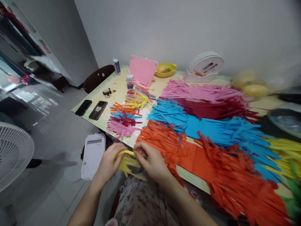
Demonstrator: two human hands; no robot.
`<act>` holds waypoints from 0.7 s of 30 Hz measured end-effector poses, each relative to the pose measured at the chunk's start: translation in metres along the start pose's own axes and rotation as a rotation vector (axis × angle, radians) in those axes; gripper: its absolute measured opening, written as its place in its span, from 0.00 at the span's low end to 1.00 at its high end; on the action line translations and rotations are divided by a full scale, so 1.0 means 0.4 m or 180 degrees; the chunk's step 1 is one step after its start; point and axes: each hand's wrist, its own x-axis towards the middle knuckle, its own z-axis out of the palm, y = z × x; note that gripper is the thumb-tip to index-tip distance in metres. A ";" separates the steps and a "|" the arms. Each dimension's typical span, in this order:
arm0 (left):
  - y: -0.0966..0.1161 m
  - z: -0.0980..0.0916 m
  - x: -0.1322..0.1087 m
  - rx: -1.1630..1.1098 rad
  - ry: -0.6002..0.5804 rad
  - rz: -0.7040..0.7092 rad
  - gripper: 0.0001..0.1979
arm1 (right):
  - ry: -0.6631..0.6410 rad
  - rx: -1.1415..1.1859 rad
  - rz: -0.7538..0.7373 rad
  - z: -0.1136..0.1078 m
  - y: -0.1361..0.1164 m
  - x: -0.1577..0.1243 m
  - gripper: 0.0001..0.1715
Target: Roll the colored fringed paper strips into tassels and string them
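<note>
Both my hands meet at the near edge of the table (117,86), over my lap. My left hand (109,163) is closed on a piece of yellow fringed paper (128,163). My right hand (150,160) pinches the same yellow paper from the right, its fingers curled. Just to the right of my hands lies a long sheet of orange fringed paper (211,166). Small finished bundles of fringe (124,121) in pink, blue, orange and yellow lie beyond my hands.
Blue (211,127), dark red (216,108), pink (199,92) and yellow fringed sheets (284,150) cover the table's right side. Two phones (91,108), small cartons (130,81), a pink board (142,70), a yellow bowl (166,69) stand at the far left. A white fan (14,153) stands on the floor.
</note>
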 end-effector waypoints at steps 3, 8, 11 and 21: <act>-0.028 -0.003 0.054 0.0616 0.0844 0.0008 0.10 | 0.0347 -0.0010 0.0188 -0.028 0.016 0.013 0.09; -0.082 0.124 0.153 0.1056 0.0204 0.0330 0.13 | 0.0972 -0.0071 0.0129 -0.098 0.028 0.001 0.11; -0.148 0.177 0.195 0.1347 -0.0284 0.0086 0.13 | 0.1112 -0.0079 0.0189 -0.126 0.042 -0.028 0.11; -0.318 0.079 0.333 0.1277 -0.1181 0.0928 0.19 | 0.1137 -0.0231 -0.0044 -0.142 0.054 -0.035 0.09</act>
